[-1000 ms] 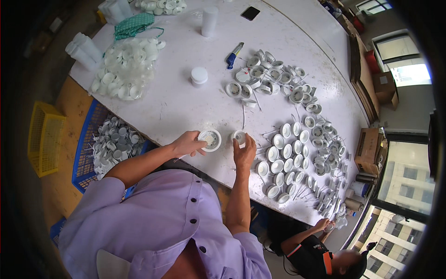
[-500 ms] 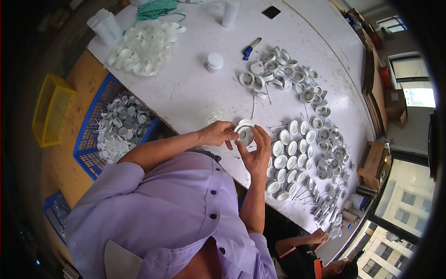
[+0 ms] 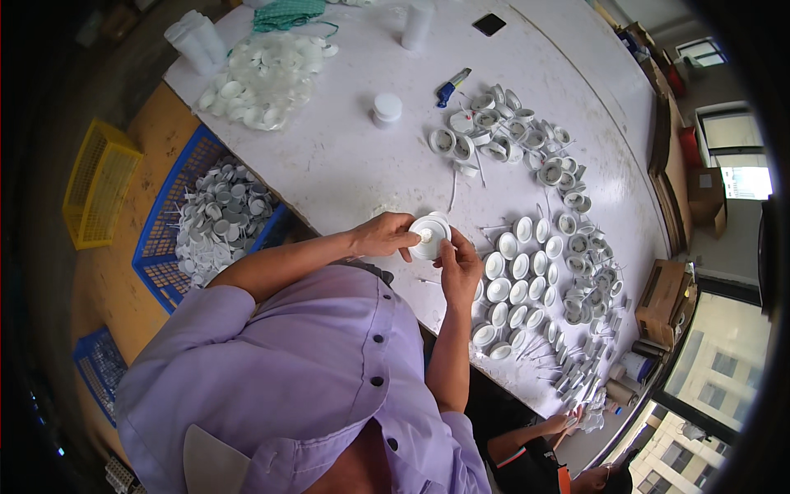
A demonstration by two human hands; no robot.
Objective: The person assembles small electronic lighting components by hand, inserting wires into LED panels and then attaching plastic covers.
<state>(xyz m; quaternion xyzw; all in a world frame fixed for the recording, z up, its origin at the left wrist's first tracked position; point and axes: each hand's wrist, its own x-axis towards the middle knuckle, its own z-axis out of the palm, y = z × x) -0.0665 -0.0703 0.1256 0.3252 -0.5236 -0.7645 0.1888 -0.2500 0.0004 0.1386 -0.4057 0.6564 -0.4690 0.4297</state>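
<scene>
Over the table's near edge I hold a round white lamp housing [image 3: 429, 233], its ringed face turned up. My left hand [image 3: 385, 235] pinches it at the left rim, the thumb reaching over its middle. Fingers of my right hand [image 3: 462, 265] are closed on its lower right rim. Part of another white rim shows behind it; whether that is a separate piece I cannot tell. To the right, similar white housings [image 3: 518, 265] stand in rows, several with thin leads. A looser heap of deeper white housings [image 3: 494, 123] lies farther off.
A blue crate [image 3: 156, 267] full of small white parts stands left of the table [image 3: 329, 165]. On the table are a bag of white caps [image 3: 263, 82], a white jar [image 3: 387, 109], a blue utility knife [image 3: 453, 88] and a phone [image 3: 489, 24]. A co-worker's hand [image 3: 564, 421] is at lower right.
The lamp housing has turned so its ringed face shows more fully. My right hand's fingers have come down from its top right to the lower right rim. My left hand is nearly still.
</scene>
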